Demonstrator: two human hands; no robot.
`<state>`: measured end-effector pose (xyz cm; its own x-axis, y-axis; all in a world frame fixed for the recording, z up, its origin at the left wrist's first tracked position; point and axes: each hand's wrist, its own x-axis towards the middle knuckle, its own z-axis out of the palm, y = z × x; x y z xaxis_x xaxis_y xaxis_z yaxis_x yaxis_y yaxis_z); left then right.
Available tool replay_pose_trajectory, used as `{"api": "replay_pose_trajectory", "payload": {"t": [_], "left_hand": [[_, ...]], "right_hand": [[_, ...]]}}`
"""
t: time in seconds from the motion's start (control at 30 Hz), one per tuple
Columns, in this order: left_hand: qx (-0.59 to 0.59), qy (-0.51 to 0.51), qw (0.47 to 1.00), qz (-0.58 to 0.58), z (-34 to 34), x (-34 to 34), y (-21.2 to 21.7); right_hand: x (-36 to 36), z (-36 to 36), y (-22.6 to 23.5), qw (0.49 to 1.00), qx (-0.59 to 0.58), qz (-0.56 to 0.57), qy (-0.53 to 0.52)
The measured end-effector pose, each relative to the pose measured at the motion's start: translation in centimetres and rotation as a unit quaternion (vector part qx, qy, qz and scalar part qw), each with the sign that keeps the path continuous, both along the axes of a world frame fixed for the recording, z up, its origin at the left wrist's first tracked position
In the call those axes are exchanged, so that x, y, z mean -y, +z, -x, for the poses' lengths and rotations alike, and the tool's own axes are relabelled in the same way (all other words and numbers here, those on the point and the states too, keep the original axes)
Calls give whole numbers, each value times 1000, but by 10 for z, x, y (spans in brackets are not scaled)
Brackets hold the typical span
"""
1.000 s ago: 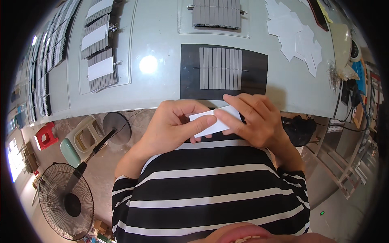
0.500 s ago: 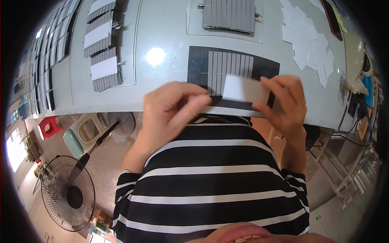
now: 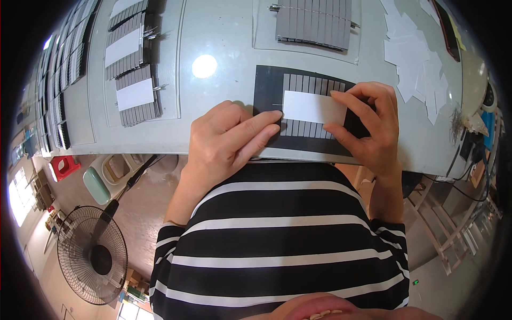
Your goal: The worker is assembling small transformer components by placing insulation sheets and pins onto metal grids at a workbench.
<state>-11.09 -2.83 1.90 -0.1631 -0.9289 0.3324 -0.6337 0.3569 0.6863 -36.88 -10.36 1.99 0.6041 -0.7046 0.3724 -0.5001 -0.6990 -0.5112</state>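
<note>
Two hands are pressed to a white strip (image 3: 313, 106) that lies across a row of grey slats (image 3: 314, 114) on a black mat (image 3: 266, 96), near the front edge of the grey tabletop (image 3: 224, 32). The left hand (image 3: 226, 141) is laid flat, fingers extended and held together, with the fingertips (image 3: 274, 114) touching the strip's left end. The right hand (image 3: 373, 128) is clamped on the strip's right end, the forefinger along its upper edge and the thumb (image 3: 341, 133) at its lower corner. The strip is held level, crosswise to the slats, so that their upper and lower ends show above and below it.

Farther back, a second slat row (image 3: 314, 24) is seen on a clear sheet. To the left, more slat rows (image 3: 133, 80) with white strips across them are laid out in a line. A heap of loose white strips (image 3: 416, 58) is spread at the right. A bright lamp reflection (image 3: 204, 66) is seen on the tabletop. Below the edge, a floor fan (image 3: 90, 253) and a red stool (image 3: 64, 166) are seen on the floor.
</note>
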Motion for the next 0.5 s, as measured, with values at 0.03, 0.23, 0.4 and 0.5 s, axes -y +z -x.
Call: {"api": "replay_pose_trajectory", "payload": {"t": [0.03,0.23,0.4,0.5], "left_hand": [[21,-8,1000,4,0,1,1],[75,-20,997,15,3,1,1],[87,-18,996,8,4,2,0],[85,-19,996,9,4,1,-1]], "right_hand": [[0,0,0,1000,-3,-6,-3],[0,-1,-1,1000,-11,-13,-4],[0,-1,0,1000,-16,-14,-5],[0,-1,0,1000,-18,-10,-8]]}}
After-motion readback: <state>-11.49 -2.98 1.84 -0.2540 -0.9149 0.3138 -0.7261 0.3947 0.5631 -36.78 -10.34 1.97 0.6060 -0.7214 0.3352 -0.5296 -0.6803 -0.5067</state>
